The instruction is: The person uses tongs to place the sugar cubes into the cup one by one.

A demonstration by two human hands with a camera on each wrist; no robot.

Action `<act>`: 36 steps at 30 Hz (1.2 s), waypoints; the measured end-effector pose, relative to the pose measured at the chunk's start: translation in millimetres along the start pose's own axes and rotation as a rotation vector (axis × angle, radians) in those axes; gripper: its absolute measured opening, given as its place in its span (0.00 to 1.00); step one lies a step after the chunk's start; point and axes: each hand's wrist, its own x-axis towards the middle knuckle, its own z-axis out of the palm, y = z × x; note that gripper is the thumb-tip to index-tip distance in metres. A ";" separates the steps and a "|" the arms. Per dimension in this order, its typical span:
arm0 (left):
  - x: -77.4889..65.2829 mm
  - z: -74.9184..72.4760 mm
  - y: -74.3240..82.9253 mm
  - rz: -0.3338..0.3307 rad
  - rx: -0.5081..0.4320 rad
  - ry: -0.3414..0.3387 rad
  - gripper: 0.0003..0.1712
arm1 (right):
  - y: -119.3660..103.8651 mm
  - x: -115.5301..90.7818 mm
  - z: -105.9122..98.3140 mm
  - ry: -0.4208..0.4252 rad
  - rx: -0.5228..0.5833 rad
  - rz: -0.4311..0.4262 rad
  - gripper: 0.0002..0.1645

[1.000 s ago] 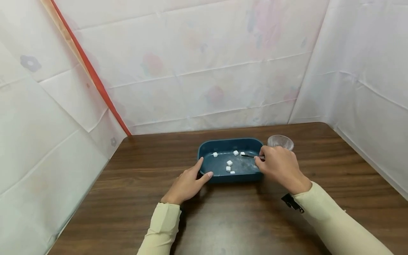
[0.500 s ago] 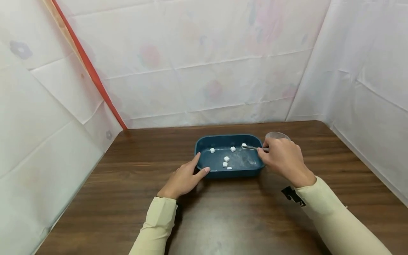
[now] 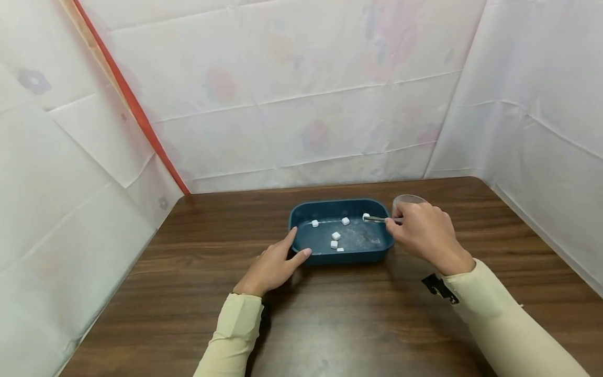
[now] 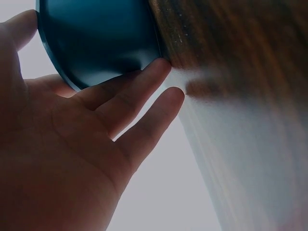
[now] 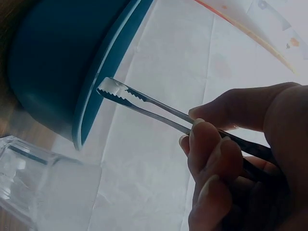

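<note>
My right hand (image 3: 426, 230) pinches small metal tongs (image 5: 161, 118) between thumb and fingers. Their toothed tips grip a white cube (image 5: 113, 86), which in the head view hangs over the right part of a dark blue tray (image 3: 341, 258). Several more white cubes (image 3: 336, 236) lie on the tray's floor. At the tray's near left corner is my left hand (image 3: 269, 267), fingers spread. In the left wrist view its fingers touch the outside wall and the thumb meets the rim. Just behind my right hand stands a clear glass bowl (image 3: 409, 199), partly hidden.
The tray stands on a brown wooden table (image 3: 198, 272). White patterned sheeting (image 3: 282, 125) rises behind the table and along both sides. A red strip (image 3: 141, 118) runs down it at the back left corner.
The tongs have risen from the tray floor with the white cube in their tips and shifted right, toward the glass bowl. My left hand has stayed at the tray's corner.
</note>
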 end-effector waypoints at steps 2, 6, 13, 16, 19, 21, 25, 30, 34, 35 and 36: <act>0.7 0.2 0.9 0.001 0.007 -0.006 0.51 | 1.1 -0.3 -0.8 -0.007 0.001 0.006 0.19; 0.9 -1.5 1.6 0.001 0.015 -0.004 0.50 | 1.1 0.4 0.6 -0.025 0.011 0.009 0.16; 1.9 -3.7 1.9 0.016 0.012 0.017 0.50 | -2.6 0.3 4.3 -0.022 0.017 -0.004 0.19; 2.6 -5.0 2.6 0.014 0.016 0.014 0.50 | -3.0 0.8 3.8 -0.029 0.018 -0.008 0.17; 3.9 -5.2 2.2 0.013 0.015 0.010 0.50 | -2.8 0.6 3.5 -0.041 0.017 -0.002 0.15; 4.0 -4.7 1.6 0.009 0.016 0.005 0.50 | -2.7 0.3 3.4 -0.051 0.016 0.006 0.14; 2.8 -1.9 -1.1 0.010 0.012 0.013 0.50 | -2.6 -0.2 4.0 -0.043 0.005 0.013 0.14; 1.9 2.0 -1.0 0.017 0.008 0.007 0.50 | -0.5 -3.2 3.1 -0.050 -0.001 0.018 0.13; 4.7 0.4 -0.1 0.027 0.011 0.013 0.50 | -0.8 -3.5 3.0 -0.037 0.012 0.010 0.12; 5.5 0.0 -0.3 0.025 0.017 0.013 0.50 | -1.1 -3.7 3.5 -0.036 0.017 0.010 0.12; 6.1 -0.1 -0.9 0.025 0.019 0.012 0.50 | -1.6 -4.0 3.9 -0.038 0.020 0.011 0.12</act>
